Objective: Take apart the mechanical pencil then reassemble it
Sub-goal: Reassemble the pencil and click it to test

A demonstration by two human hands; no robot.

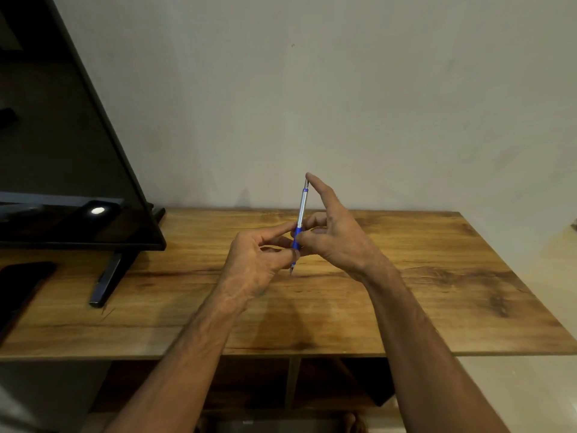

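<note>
Centre frame: left hand (259, 260) pinches the mechanical pencil (301, 210) by its blue grip (297, 237), steadying it upright; right hand (334, 235) pinches alongside, forefinger stretched to the cap (306, 182), probably to free it.

Single view, worn on the head. The wide-angle lens is aimed forward and tilted down across a wooden table (437, 307), whose side edges are splayed toward the near corners. The left hand (259, 260) and right hand (337, 239) are caught close to the lens at mid-frame, reaching in from the bottom edge. The wall (374, 89) is faced nearly square-on and fills the upper half. A dark screen (62, 151) is cropped at the left border.
</note>
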